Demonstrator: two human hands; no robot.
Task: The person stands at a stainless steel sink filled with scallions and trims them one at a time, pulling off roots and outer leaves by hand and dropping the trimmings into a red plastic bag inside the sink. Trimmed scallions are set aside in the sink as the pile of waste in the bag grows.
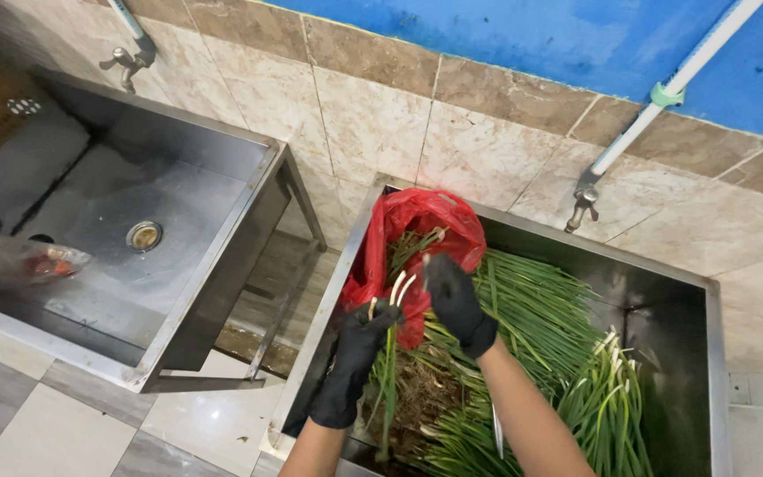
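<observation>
Steel fills the left of the view: an empty sink [178,159] with a round drain [144,235] at its middle and a tap [127,62] on the tiled wall at its 12 o'clock. At the sink's 9 o'clock edge lies a clear plastic bag [24,261] with something red inside. A strip of tiled floor [214,424] separates this sink from a second steel sink [713,353] to its 3 o'clock.

The left hand [359,349], in a black glove, is clenched around a few spring onion stalks [388,371] that hang straight down, white ends up at 12 o'clock of the fist, green ends down at 6 o'clock. The right hand [454,300], also black-gloved, is just at the left hand's 2 o'clock; its fingers pinch the edge of a red plastic bag [417,221], which is draped over the second sink's near-left corner and holds more stalks. A large heap of spring onions [558,353] fills that sink from the hands' 3 o'clock toward 5 o'clock, over a patch of roots and dirt. A second tap [585,199] on a white pipe [673,88] stands at the heap's 12 o'clock.
</observation>
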